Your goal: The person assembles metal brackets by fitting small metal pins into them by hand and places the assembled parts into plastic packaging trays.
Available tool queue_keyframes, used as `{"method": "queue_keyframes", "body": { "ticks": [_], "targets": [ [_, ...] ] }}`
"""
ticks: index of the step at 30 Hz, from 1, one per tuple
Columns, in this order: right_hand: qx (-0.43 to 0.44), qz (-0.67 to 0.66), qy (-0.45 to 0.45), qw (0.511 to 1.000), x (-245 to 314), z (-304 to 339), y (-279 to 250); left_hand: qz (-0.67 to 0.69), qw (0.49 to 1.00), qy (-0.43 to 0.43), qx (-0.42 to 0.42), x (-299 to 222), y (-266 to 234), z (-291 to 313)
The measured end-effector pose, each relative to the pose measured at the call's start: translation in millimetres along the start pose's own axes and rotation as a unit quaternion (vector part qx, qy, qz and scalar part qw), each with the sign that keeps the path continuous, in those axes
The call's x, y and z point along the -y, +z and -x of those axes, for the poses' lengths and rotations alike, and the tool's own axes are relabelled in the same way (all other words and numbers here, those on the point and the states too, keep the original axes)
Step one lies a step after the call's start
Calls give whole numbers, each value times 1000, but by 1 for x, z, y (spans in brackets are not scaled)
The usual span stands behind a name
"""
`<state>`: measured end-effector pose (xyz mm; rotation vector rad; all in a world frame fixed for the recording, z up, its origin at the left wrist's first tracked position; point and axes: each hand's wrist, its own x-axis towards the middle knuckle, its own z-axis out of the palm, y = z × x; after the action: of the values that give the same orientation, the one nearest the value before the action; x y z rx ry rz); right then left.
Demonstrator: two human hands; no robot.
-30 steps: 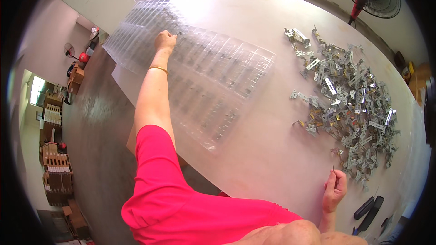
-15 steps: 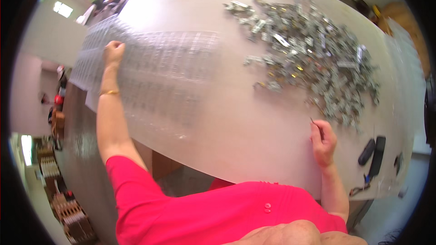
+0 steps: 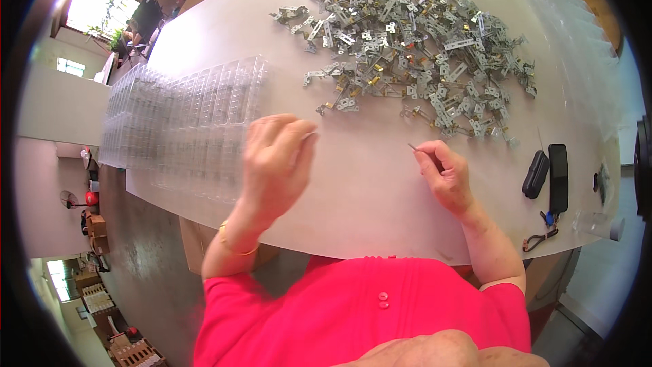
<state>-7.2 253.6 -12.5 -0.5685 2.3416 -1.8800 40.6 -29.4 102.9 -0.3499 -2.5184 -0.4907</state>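
Note:
My left hand (image 3: 275,163) is raised over the table beside the clear plastic trays (image 3: 210,102). Its fingers are bent and blurred by motion, so whether anything is between them I cannot make out. In my right hand (image 3: 448,177), a thin dark rod-like piece (image 3: 412,146) is pinched between thumb and forefinger, its tip poking out toward the left. Beyond that hand spreads a large heap of small metal brackets (image 3: 414,47), silvery with some brass-coloured parts. The trays have rows of compartments and lie partly over one another on the left side of the table.
Right of my right hand, a black phone (image 3: 558,177) and a dark oblong case (image 3: 536,174) lie on the white table (image 3: 367,211). A corded strap (image 3: 540,239) and a clear cup-like container (image 3: 601,225) are near the right edge. Clear plastic sheeting (image 3: 570,47) hangs along the far right.
My left hand has come back from the far part of the trays toward the table's middle. The right hand still holds the thin piece and is nearer the bracket heap. The view has shifted.

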Motion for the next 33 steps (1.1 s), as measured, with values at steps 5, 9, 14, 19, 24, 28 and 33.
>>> {"method": "queue_keyframes", "body": {
  "ticks": [5,9,14,19,24,28,33],
  "targets": [
    [9,-31,6,999,-3,0,-3,-27,998,-51,-27,9,68,-10],
    [15,-24,10,1000,1,-1,-7,-34,997,-48,-50,16,90,-37],
    [13,-19,7,1000,0,0,-6,41,988,-149,-16,30,111,-70],
    [24,-30,16,999,1,0,-7,-30,988,-147,45,38,126,-80],
    [25,-17,11,999,4,-1,-7,-27,987,-145,58,41,130,-82],
    [18,-23,7,1000,2,-2,-7,-28,993,-109,23,46,127,-97],
    [23,-7,4,1000,4,-2,-8,-105,993,25,53,80,136,-118]
  ]
}}
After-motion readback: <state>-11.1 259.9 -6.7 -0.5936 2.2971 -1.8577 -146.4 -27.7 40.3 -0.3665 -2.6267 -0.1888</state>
